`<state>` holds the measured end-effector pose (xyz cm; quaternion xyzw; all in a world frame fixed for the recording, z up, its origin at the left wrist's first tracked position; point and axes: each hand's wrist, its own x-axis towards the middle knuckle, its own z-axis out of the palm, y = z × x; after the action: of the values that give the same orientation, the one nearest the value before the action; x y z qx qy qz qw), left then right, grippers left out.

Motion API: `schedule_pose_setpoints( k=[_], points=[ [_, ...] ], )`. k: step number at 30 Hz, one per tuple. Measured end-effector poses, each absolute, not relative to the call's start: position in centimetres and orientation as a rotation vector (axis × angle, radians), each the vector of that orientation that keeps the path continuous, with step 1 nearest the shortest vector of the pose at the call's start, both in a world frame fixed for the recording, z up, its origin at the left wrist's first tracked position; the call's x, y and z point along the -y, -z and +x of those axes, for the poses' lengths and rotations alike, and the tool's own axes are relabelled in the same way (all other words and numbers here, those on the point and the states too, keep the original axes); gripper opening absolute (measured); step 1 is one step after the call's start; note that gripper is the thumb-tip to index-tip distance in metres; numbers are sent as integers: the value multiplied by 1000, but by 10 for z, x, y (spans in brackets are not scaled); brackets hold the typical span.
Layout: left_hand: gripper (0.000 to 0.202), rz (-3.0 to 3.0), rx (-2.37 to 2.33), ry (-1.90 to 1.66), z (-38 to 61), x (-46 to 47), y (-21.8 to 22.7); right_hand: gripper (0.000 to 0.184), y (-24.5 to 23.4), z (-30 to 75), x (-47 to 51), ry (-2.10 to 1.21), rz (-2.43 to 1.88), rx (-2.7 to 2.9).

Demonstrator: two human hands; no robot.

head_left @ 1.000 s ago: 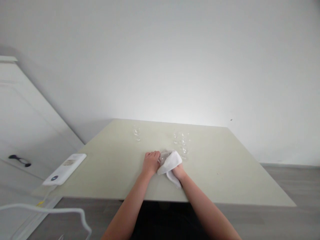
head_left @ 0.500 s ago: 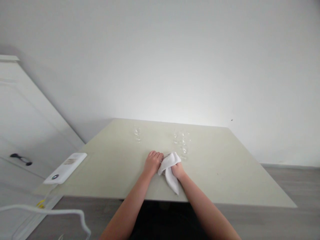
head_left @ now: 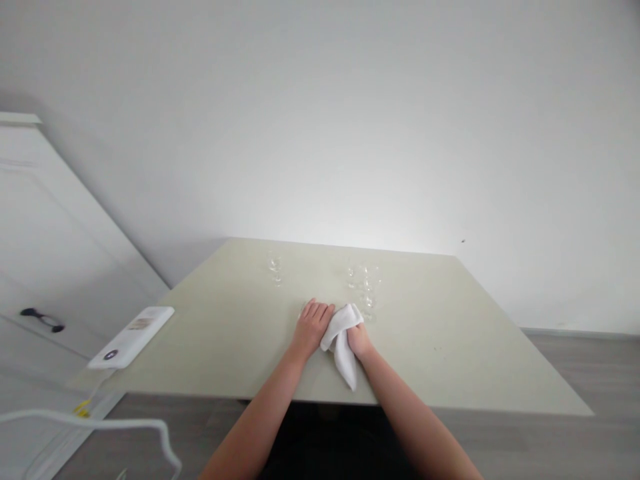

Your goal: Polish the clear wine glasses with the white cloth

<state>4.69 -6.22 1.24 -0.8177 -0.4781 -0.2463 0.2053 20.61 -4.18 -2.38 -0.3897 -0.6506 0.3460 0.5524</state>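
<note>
A white cloth (head_left: 344,360) is bunched in my right hand (head_left: 359,340), with one end hanging toward the table's front edge. My left hand (head_left: 311,327) is closed around a clear glass, mostly hidden; a faint glassy edge shows by its fingers. The cloth lies against the left hand's fingers, and both hands are close together over the near middle of the table (head_left: 225,347). Just beyond the right hand stand several clear stemmed glasses (head_left: 369,297) in a group. Another clear stemmed glass (head_left: 275,268) stands farther back on the left.
On the table's left edge lies a white power strip or similar flat device (head_left: 133,338) with a cable. A white cabinet (head_left: 60,240) with a dark handle (head_left: 43,320) stands at the left. The wall (head_left: 340,133) rises behind the table. A white cable (head_left: 100,422) crosses the lower left.
My left hand has shifted slightly right and turned, coming nearer the cloth. The cloth and right hand have moved only a little. The standing glasses are where they were.
</note>
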Motion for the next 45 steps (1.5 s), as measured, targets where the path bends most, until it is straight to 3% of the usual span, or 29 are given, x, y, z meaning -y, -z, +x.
schedule_pose_setpoints(
  k=[6, 10, 14, 19, 24, 30, 33, 36, 40, 45],
  points=[
    [16, -2323, 1566, 519, 46, 60, -6, 20, 19, 207, 49, -845, -831, 1691],
    [18, -2325, 1728, 433, 44, 56, -3, 42, 7, 207, 58, -704, -701, 1916],
    [14, -2239, 1692, 557, 45, 56, -5, 48, 5, 203, 60, -702, -732, 1827],
    [15, -2218, 1466, 699, 52, 62, -10, 19, 19, 202, 52, -830, -915, 1529],
    [15, -2205, 1509, 690, 54, 64, -9, 13, 22, 206, 51, -846, -890, 1583],
    [18, -2299, 1704, 664, 47, 54, 1, 62, 1, 205, 62, -684, -705, 1791],
    [20, -2315, 1717, 692, 46, 51, 2, 67, 0, 201, 64, -650, -702, 1746],
    [18, -2197, 1641, 769, 47, 54, -2, 55, 6, 199, 62, -700, -773, 1642],
    [22, -2199, 1379, 843, 50, 60, -10, 17, 15, 200, 54, -787, -906, 1505],
    [23, -2248, 1337, 847, 50, 59, -12, 16, 18, 203, 51, -824, -908, 1526]
  ],
)
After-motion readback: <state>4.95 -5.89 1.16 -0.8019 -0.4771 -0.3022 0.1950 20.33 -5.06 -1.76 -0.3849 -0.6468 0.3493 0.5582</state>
